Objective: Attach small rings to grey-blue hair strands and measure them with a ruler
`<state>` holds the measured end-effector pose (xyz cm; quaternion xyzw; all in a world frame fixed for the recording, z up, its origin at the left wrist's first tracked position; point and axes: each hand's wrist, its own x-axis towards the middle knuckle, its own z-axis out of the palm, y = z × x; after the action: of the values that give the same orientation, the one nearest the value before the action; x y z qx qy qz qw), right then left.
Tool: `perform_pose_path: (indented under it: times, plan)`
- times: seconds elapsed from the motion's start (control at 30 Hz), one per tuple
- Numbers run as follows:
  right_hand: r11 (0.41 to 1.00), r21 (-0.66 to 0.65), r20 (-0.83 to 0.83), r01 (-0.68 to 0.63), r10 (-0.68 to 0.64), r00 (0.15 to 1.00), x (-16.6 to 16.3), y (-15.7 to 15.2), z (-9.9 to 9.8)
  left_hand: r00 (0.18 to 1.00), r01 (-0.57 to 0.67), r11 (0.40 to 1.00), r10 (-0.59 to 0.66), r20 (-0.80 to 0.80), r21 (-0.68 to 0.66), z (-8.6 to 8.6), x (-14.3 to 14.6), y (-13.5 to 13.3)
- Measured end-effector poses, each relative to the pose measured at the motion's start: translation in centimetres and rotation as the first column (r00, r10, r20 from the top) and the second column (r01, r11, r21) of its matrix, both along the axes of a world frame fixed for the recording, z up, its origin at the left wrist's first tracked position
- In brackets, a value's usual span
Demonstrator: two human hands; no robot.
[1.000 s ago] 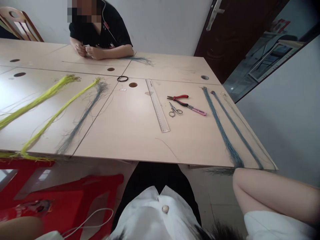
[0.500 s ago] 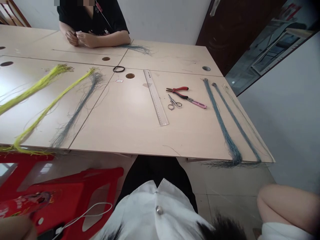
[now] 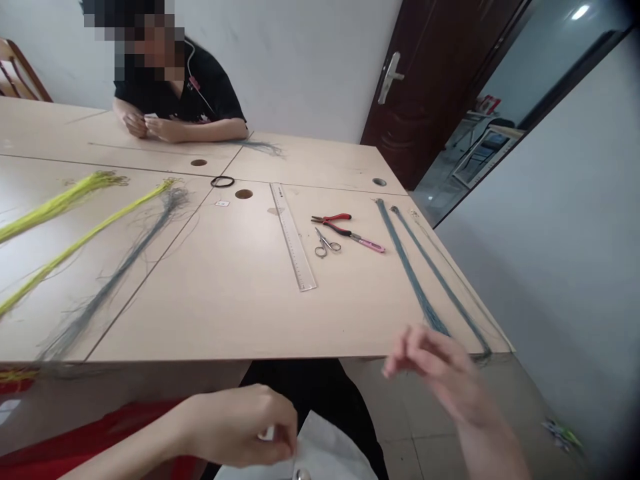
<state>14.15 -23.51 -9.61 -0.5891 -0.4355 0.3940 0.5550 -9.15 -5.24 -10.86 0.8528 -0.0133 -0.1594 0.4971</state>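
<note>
My left hand (image 3: 245, 427) is over my lap, below the table's front edge, its thumb and fingertips pinched together. What they hold, if anything, is too small to make out. At the right front edge, my right hand (image 3: 435, 367) hangs in the air with bent fingers, smeared by motion. It is nearest to the thick blue-grey bundle of threads (image 3: 407, 267), covering its lower end. A thinner blue-grey bundle (image 3: 440, 277) and a few pale strands (image 3: 450, 263) lie beside it. Scissors (image 3: 326, 245), red-and-black pliers (image 3: 333, 223), a pink cutter (image 3: 369, 243) and a clear ruler (image 3: 293, 237) lie mid-table.
On the left are two yellow thread bundles (image 3: 55, 207) (image 3: 100, 230) and a grey bundle (image 3: 125, 267). A black ring (image 3: 223, 181) and small label (image 3: 222, 204) lie farther back. Another person (image 3: 200, 93) sits opposite, hands together. Red stools (image 3: 115, 433) stand below the table.
Both my hands have come into view from below. The camera has tilted up and turned right, so the table sits lower. A loose strand near the front edge no longer shows.
</note>
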Motion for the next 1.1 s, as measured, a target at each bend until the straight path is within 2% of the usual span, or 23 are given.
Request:
perform_pose_path:
  times: [0.07, 0.13, 0.27, 0.37, 0.5, 0.6, 0.7, 0.8, 0.93, 1.1]
  plan:
    - [1.000, 0.014, 0.021, 0.004, -0.004, 1.000, -0.1, 1.6, -0.3, 0.994, 0.105, 0.994, -0.105, 0.044, -0.013, 0.1, 2.1, -0.5]
    - [0.998, 0.056, 0.064, 0.037, -0.040, 0.997, -0.3, 3.5, 0.1, 0.989, 0.115, 0.993, -0.115, 0.093, -0.002, 1.4, 3.8, -0.3]
    - [0.981, 0.187, 0.158, 0.056, -0.086, 0.984, -0.6, 6.7, 3.3, 0.980, -0.068, 0.997, 0.060, 0.192, 0.038, 6.2, 6.5, 2.5]
    - [0.950, 0.313, 0.212, 0.025, -0.095, 0.973, -1.0, 8.6, 6.6, 0.932, -0.217, 0.976, 0.212, 0.295, -0.017, 9.8, 8.0, 5.1]
    - [0.881, 0.473, 0.218, -0.022, -0.093, 0.972, -1.9, 11.1, 10.6, 0.810, -0.345, 0.925, 0.379, 0.447, -0.159, 13.7, 8.9, 6.7]
    - [0.831, 0.555, 0.212, -0.026, -0.111, 0.971, -2.4, 12.9, 12.8, 0.671, -0.388, 0.874, 0.485, 0.561, -0.292, 15.4, 8.8, 6.3]
    - [0.779, 0.623, 0.215, -0.071, -0.083, 0.973, -2.6, 14.3, 14.2, 0.540, -0.409, 0.826, 0.562, 0.627, -0.389, 15.8, 8.4, 5.7]
    - [0.752, 0.646, 0.234, -0.135, -0.026, 0.972, -2.5, 15.1, 14.4, 0.470, -0.414, 0.795, 0.605, 0.643, -0.445, 15.3, 8.3, 5.7]
    - [0.766, 0.628, 0.301, -0.141, -0.072, 0.951, -2.0, 15.6, 13.5, 0.471, -0.456, 0.770, 0.634, 0.613, -0.446, 14.3, 8.4, 6.0]
    - [0.791, 0.607, 0.404, -0.081, -0.218, 0.889, -1.6, 15.5, 12.4, 0.482, -0.542, 0.745, 0.655, 0.582, -0.389, 13.8, 8.7, 5.8]
